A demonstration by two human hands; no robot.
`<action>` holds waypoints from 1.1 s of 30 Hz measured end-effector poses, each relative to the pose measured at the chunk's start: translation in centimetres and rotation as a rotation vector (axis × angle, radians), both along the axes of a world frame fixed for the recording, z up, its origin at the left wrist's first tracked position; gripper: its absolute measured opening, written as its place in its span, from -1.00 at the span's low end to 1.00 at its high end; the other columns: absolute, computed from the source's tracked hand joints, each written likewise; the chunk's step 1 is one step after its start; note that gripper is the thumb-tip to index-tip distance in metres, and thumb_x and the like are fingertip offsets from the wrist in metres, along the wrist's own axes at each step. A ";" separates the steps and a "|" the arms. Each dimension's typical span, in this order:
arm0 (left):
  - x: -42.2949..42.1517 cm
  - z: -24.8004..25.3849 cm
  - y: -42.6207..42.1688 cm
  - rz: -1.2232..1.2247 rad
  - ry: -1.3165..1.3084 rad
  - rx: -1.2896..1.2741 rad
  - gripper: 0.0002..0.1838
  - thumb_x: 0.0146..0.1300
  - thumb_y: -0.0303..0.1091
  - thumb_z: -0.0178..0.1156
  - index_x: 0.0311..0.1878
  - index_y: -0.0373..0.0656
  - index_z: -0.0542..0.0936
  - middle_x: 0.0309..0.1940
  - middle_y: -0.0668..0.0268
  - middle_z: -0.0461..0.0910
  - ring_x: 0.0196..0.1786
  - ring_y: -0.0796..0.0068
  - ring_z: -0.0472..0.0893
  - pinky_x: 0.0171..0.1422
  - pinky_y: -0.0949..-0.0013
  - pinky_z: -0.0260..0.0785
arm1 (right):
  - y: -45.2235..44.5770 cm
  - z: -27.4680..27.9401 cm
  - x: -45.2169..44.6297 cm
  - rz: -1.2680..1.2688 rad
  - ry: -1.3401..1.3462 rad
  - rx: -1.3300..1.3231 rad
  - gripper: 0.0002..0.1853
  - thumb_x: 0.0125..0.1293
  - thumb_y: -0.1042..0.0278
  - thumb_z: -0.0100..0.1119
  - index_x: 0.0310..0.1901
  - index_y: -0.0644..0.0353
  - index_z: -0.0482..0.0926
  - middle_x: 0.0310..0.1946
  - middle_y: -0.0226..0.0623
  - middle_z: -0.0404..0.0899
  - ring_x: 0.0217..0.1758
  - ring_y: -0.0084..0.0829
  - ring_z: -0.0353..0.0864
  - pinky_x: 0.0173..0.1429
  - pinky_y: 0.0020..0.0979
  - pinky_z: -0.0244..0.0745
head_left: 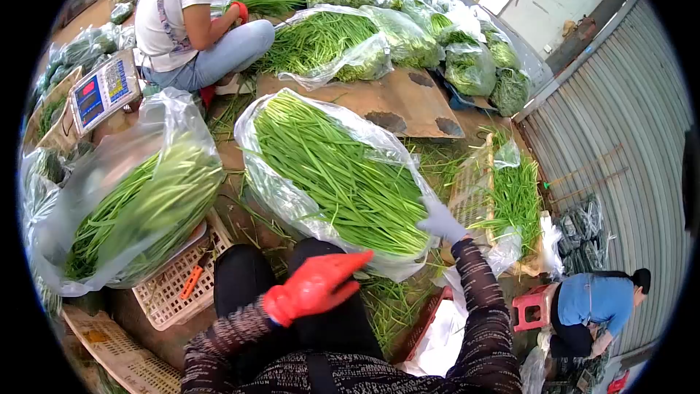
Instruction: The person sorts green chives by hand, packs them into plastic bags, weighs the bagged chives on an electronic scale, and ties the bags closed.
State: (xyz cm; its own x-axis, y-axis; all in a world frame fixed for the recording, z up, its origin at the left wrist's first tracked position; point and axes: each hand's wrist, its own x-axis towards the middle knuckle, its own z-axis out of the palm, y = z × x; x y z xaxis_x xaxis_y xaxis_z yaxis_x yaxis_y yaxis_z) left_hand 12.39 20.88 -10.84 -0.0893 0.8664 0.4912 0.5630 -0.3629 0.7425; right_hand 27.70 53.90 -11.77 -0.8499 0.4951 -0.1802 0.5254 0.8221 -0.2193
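In front of my knees lies a clear plastic bag (pixel 273 186), spread wide around a big heap of long flat-leaved garlic chives (pixel 339 168). My right hand (pixel 441 220), in a pale grey glove, touches the heap's right end by the bag's edge, its fingers apart. Over my lap, my left hand (pixel 317 288) wears a red rubber glove; its fingers are stretched out and it holds nothing. To the left stands a second, fuller plastic bag (pixel 138 211) of chives, the leaves showing through the film.
An orange-handled knife (pixel 192 281) lies in a cream plastic crate (pixel 164 295) at left. Beyond it is a digital scale (pixel 106 91). One person (pixel 175 22) sits at upper left; another (pixel 594 310) sits at lower right. Loose greens (pixel 514 190) fill a crate at right.
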 end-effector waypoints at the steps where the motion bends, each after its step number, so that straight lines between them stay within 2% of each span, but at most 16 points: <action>1: 1.1 -0.6 1.3 -0.066 -0.006 0.015 -0.38 0.07 -0.41 0.21 0.26 -0.23 0.31 0.03 0.01 0.50 0.04 0.00 0.51 0.10 0.17 0.40 | 0.0 -1.1 0.5 0.016 -0.009 0.014 -0.21 -0.11 0.15 0.28 0.20 0.32 0.28 0.02 0.13 0.47 0.12 -0.07 0.47 0.22 -0.31 0.33; 5: 4.1 -3.9 4.2 -0.067 0.051 -0.050 -0.39 0.07 -0.41 0.21 0.24 -0.22 0.32 0.02 0.00 0.50 0.03 0.02 0.52 0.10 0.17 0.40 | -0.7 -2.2 1.7 -0.087 0.005 -0.151 -0.11 -0.15 0.09 0.30 0.24 0.33 0.21 0.05 0.18 0.44 0.14 -0.03 0.45 0.20 -0.28 0.35; 7: 4.9 -5.9 4.8 -0.039 0.043 -0.040 -0.41 0.07 -0.38 0.21 0.22 -0.21 0.35 0.00 0.02 0.51 0.00 0.03 0.53 0.07 0.17 0.41 | -3.5 0.6 1.0 -0.151 -0.066 -0.155 -0.11 -0.16 0.04 0.31 0.22 0.35 0.23 0.06 0.17 0.43 0.14 -0.03 0.45 0.19 -0.25 0.36; 9: 5.2 -7.1 4.9 0.019 0.131 -0.159 -0.44 0.08 -0.34 0.20 0.19 -0.23 0.37 -0.01 0.02 0.51 -0.03 0.04 0.54 0.03 0.17 0.42 | -4.4 -1.9 2.3 -0.122 -0.056 -0.165 -0.14 -0.18 -0.01 0.34 0.17 0.29 0.29 -0.07 0.11 0.50 0.02 -0.01 0.50 0.09 -0.18 0.41; 12: 5.5 -7.0 5.5 0.035 0.197 -0.088 -0.47 0.06 -0.32 0.20 0.13 -0.25 0.40 -0.04 0.04 0.53 -0.06 0.06 0.55 0.00 0.17 0.43 | -5.9 -2.2 2.3 0.084 -0.151 0.248 -0.26 -0.24 -0.05 0.41 0.01 0.15 0.43 -0.17 -0.06 0.49 -0.06 -0.11 0.49 0.03 -0.14 0.39; 13: 5.6 -6.9 5.6 0.033 0.201 -0.088 -0.47 0.06 -0.32 0.20 0.13 -0.25 0.40 -0.04 0.04 0.53 -0.06 0.06 0.55 0.00 0.17 0.43 | -5.8 -1.7 2.4 0.082 -0.146 0.248 -0.26 -0.24 -0.05 0.41 0.01 0.15 0.43 -0.17 -0.06 0.49 -0.06 -0.11 0.49 0.03 -0.14 0.39; 15: 5.8 -6.7 5.5 0.015 0.256 -0.132 -0.49 0.04 -0.33 0.21 0.09 -0.27 0.42 -0.07 0.06 0.54 -0.07 0.08 0.55 -0.02 0.18 0.44 | -5.1 -0.9 2.2 0.079 0.008 0.362 -0.30 -0.25 -0.07 0.44 -0.05 0.16 0.48 -0.04 -0.05 0.40 0.06 -0.12 0.40 0.10 -0.14 0.33; 16: 5.8 -6.9 5.4 0.013 0.261 -0.138 -0.49 0.04 -0.33 0.21 0.09 -0.27 0.42 -0.07 0.06 0.54 -0.07 0.08 0.55 -0.02 0.18 0.44 | -4.2 -0.9 1.6 -0.007 -0.125 0.230 -0.14 -0.28 -0.10 0.47 0.08 0.17 0.39 0.11 0.02 0.29 0.20 -0.03 0.27 0.21 -0.12 0.26; 17: 5.9 -7.1 5.4 0.004 0.283 -0.131 -0.50 0.03 -0.33 0.21 0.08 -0.28 0.42 -0.08 0.07 0.54 -0.07 0.09 0.55 -0.03 0.18 0.44 | -3.5 -1.2 1.4 -0.007 -0.119 0.224 -0.14 -0.28 -0.10 0.47 0.08 0.17 0.39 0.11 0.02 0.29 0.20 -0.03 0.27 0.21 -0.12 0.26; 19: 5.8 -7.3 5.5 0.001 0.305 -0.125 -0.50 0.02 -0.33 0.22 0.06 -0.29 0.42 -0.08 0.08 0.54 -0.07 0.09 0.55 -0.04 0.18 0.45 | -2.1 -1.8 1.1 0.001 0.033 0.194 0.08 -0.33 -0.11 0.49 0.26 0.19 0.18 0.20 0.12 0.20 0.28 0.05 0.19 0.30 -0.12 0.18; 20: 5.8 -7.4 5.5 0.013 0.292 -0.103 -0.51 0.02 -0.33 0.22 0.05 -0.30 0.42 -0.09 0.08 0.54 -0.08 0.10 0.55 -0.04 0.18 0.45 | -1.0 -1.9 0.7 0.023 0.032 0.040 0.27 -0.37 -0.12 0.50 0.37 0.19 -0.06 0.30 0.17 0.05 0.36 0.10 0.07 0.38 -0.14 0.10; 23: 5.9 -7.2 5.6 0.039 0.280 -0.075 -0.51 0.02 -0.34 0.22 0.04 -0.31 0.43 -0.10 0.09 0.55 -0.08 0.10 0.55 -0.05 0.18 0.45 | 0.9 -3.0 0.4 0.050 0.092 -0.174 0.30 -0.36 -0.10 0.51 0.39 0.20 -0.11 0.34 0.17 -0.02 0.40 0.08 0.01 0.40 -0.19 0.07; 27: 6.0 -7.6 5.6 0.047 0.292 -0.104 -0.52 0.01 -0.35 0.21 0.04 -0.31 0.43 -0.10 0.08 0.55 -0.09 0.09 0.55 -0.04 0.18 0.45 | -0.5 -2.9 0.4 -0.047 0.072 -0.348 0.33 -0.35 -0.09 0.51 0.36 0.38 -0.15 0.20 0.26 0.24 0.31 -0.02 0.25 0.35 -0.26 0.17; 28: 6.0 -7.7 5.6 0.052 0.292 -0.105 -0.52 0.01 -0.35 0.21 0.04 -0.31 0.43 -0.10 0.08 0.55 -0.09 0.09 0.55 -0.04 0.18 0.45 | -1.9 -2.7 0.6 -0.039 0.043 -0.182 0.27 -0.31 -0.10 0.49 0.33 0.44 -0.09 0.06 0.25 0.39 0.16 -0.01 0.42 0.23 -0.23 0.31; 31: 6.0 -7.6 5.9 0.051 0.280 -0.113 -0.50 0.02 -0.34 0.22 0.07 -0.27 0.42 -0.10 0.07 0.55 -0.10 0.08 0.56 -0.03 0.17 0.44 | -5.6 -3.7 2.4 0.048 0.006 -0.079 0.16 -0.26 -0.09 0.46 0.30 0.40 0.02 -0.05 0.22 0.45 0.03 -0.03 0.51 0.09 -0.20 0.41; 33: 6.2 -7.3 6.2 0.142 0.223 -0.082 -0.51 0.02 -0.32 0.22 0.06 -0.26 0.43 -0.19 0.11 0.55 -0.19 0.11 0.55 -0.15 0.16 0.42 | -7.0 -3.9 3.1 0.011 -0.001 -0.068 0.08 -0.25 -0.10 0.45 0.26 0.35 0.13 -0.04 0.16 0.44 0.06 -0.05 0.47 0.11 -0.17 0.37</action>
